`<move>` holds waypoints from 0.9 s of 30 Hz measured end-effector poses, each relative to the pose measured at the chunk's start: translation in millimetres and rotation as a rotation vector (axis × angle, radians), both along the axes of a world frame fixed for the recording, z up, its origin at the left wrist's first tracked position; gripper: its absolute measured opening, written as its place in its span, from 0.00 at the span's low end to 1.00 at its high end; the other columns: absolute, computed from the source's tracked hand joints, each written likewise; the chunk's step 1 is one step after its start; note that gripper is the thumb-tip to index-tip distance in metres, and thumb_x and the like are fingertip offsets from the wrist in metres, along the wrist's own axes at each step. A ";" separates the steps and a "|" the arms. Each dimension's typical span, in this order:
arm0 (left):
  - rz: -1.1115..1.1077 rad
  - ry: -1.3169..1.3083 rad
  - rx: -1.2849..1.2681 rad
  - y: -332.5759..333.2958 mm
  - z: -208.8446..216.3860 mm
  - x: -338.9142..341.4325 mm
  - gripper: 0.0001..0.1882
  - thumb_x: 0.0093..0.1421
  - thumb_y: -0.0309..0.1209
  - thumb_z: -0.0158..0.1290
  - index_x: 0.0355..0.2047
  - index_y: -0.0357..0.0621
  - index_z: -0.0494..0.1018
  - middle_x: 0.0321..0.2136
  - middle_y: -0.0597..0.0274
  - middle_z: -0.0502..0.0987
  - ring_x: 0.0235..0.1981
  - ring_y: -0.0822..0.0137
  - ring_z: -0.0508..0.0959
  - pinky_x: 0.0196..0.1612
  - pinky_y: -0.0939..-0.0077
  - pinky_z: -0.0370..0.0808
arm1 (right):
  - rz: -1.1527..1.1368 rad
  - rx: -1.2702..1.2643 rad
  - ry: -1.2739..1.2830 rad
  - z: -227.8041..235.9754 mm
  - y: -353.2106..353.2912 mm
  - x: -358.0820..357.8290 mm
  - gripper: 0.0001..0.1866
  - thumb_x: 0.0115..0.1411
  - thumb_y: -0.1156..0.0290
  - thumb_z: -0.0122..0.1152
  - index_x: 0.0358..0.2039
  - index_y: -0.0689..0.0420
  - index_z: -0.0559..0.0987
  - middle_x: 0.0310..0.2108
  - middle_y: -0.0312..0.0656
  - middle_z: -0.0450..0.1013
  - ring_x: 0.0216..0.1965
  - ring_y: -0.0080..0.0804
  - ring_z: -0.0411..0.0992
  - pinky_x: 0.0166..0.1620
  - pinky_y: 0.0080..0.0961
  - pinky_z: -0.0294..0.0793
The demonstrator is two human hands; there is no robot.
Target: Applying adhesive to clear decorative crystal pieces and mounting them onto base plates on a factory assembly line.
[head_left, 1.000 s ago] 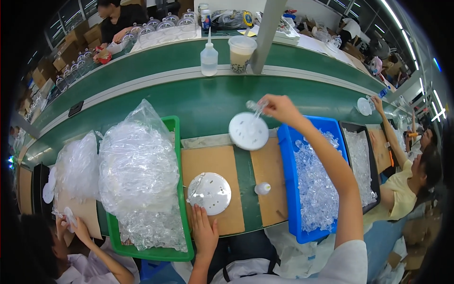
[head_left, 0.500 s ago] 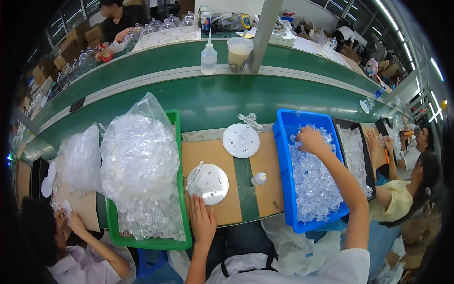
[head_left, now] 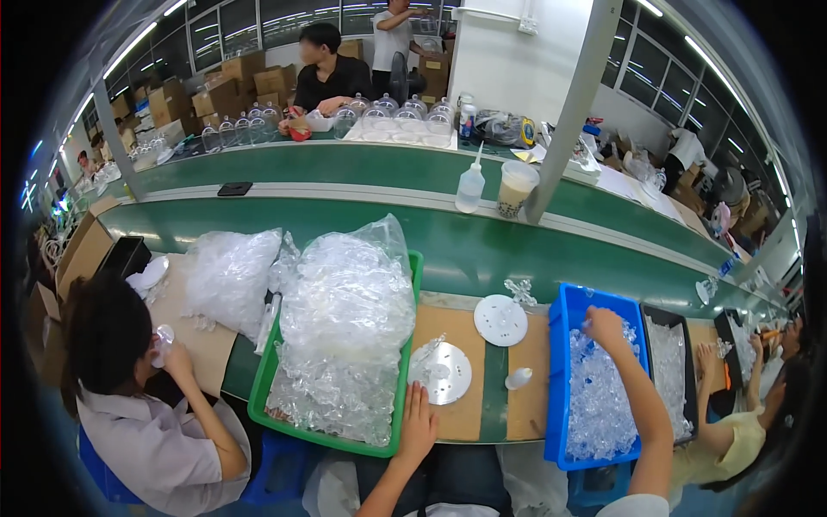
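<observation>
My left hand (head_left: pixel 419 426) lies flat with its fingers stretched out, at the near left edge of a round white disc (head_left: pixel 450 376). A clear plastic piece (head_left: pixel 422 362) rests at that disc's left side. My right hand (head_left: pixel 605 327) reaches into the far part of a blue bin (head_left: pixel 558 379) with its fingers curled together. Whatever they pinch is too small to make out. Small clear plastic pieces (head_left: pixel 599 401) fill this bin. Farther back lies a second white disc (head_left: pixel 500 320), with a clear branching piece (head_left: pixel 520 290) at its far edge.
A small white bottle (head_left: pixel 519 378) stands between the discs and the blue bin. On my left, a green bin (head_left: pixel 405 388) holds bagged clear parts. A black tray (head_left: pixel 670 379) sits right of the blue bin. Co-workers sit on both sides, one with a clear piece (head_left: pixel 162 345).
The view has swung up and left, so the bench appears lower and farther right. My left hand stays by the near disc, my right hand in the blue bin.
</observation>
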State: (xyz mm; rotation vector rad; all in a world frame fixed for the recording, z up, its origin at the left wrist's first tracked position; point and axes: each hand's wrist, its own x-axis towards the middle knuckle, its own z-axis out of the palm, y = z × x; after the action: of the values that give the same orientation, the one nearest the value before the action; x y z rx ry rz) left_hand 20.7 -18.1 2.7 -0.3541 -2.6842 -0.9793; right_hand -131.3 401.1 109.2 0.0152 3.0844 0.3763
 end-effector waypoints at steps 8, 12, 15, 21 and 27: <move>-0.010 0.024 0.075 -2.1 -1.6 4.5 0.23 0.57 0.28 0.47 0.53 0.31 0.62 0.59 0.40 0.55 0.60 0.43 0.55 0.61 0.56 0.54 | -0.059 -1.310 0.498 72.4 -51.6 48.7 0.16 0.51 0.70 0.63 0.41 0.55 0.74 0.29 0.37 0.73 0.32 0.22 0.72 0.33 0.18 0.72; -0.006 0.036 0.022 -2.5 -0.9 -1.8 0.22 0.57 0.27 0.46 0.53 0.31 0.62 0.58 0.41 0.58 0.60 0.44 0.57 0.60 0.58 0.56 | -0.007 -1.470 0.371 80.3 -141.8 90.4 0.14 0.53 0.75 0.62 0.41 0.57 0.74 0.30 0.33 0.71 0.34 0.18 0.70 0.35 0.15 0.71; -0.006 0.067 0.028 -0.3 -0.5 -2.9 0.22 0.57 0.27 0.46 0.52 0.32 0.64 0.56 0.41 0.60 0.59 0.44 0.58 0.60 0.57 0.57 | -0.057 -1.576 0.295 50.5 -209.0 117.8 0.12 0.51 0.79 0.63 0.37 0.59 0.75 0.30 0.34 0.70 0.32 0.18 0.70 0.35 0.13 0.71; -0.035 0.074 0.066 1.6 1.2 2.9 0.20 0.56 0.24 0.47 0.50 0.34 0.66 0.55 0.43 0.63 0.58 0.44 0.60 0.58 0.56 0.58 | -0.128 -1.596 0.243 -54.0 -262.3 108.5 0.12 0.49 0.78 0.65 0.35 0.62 0.74 0.31 0.35 0.71 0.33 0.19 0.69 0.38 0.16 0.73; -0.003 0.063 0.079 0.8 3.3 5.4 0.18 0.56 0.23 0.47 0.47 0.34 0.69 0.53 0.43 0.65 0.57 0.44 0.61 0.57 0.57 0.60 | -0.085 -1.426 0.139 -58.7 -268.1 98.8 0.12 0.47 0.77 0.66 0.33 0.62 0.74 0.27 0.37 0.71 0.30 0.20 0.70 0.34 0.17 0.73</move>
State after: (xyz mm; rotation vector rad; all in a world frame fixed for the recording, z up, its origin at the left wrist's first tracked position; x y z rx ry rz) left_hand 26.0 -17.3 6.0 -0.3671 -2.5809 -1.0536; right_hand -32.6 133.0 50.5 0.1252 2.6733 -1.8024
